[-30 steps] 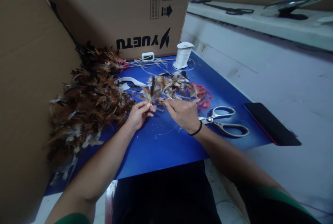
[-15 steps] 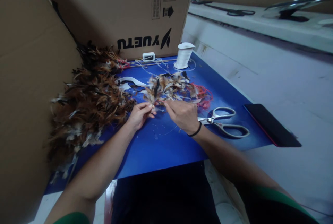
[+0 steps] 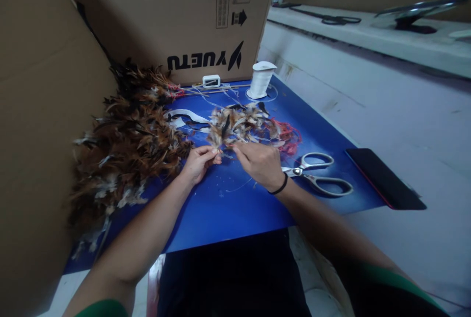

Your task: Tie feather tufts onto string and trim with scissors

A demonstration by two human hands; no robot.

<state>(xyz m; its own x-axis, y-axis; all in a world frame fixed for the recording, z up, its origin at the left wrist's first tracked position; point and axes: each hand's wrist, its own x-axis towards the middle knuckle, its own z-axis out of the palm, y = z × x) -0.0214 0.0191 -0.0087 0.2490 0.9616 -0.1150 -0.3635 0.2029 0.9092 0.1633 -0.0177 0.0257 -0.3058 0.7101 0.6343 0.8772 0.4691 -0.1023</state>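
My left hand (image 3: 200,164) is closed, pinching a small bunch of brown and pale feathers (image 3: 218,136) by its lower end. A dark feather stands up out of that bunch. Close by on the right, my right hand (image 3: 259,160) is closed too, thumb against curled fingers, on a thin red string (image 3: 231,145) that shows between the hands. Its far part is hidden by the hand. Just behind both hands lies a pile of loose feathers (image 3: 241,119), with a tangle of red string (image 3: 289,138) at its right end.
Open scissors (image 3: 307,172) lie right of my right wrist, a black phone (image 3: 384,178) at the table's right edge. A large heap of brown feathers (image 3: 128,150) fills the left. A white ribbon roll (image 3: 262,81) and small white device (image 3: 211,81) stand before a cardboard box (image 3: 154,17).
The small feather bunch and my left fingertips have shifted slightly to the right. Both hands keep their closed grip, and the things on the table stay put.
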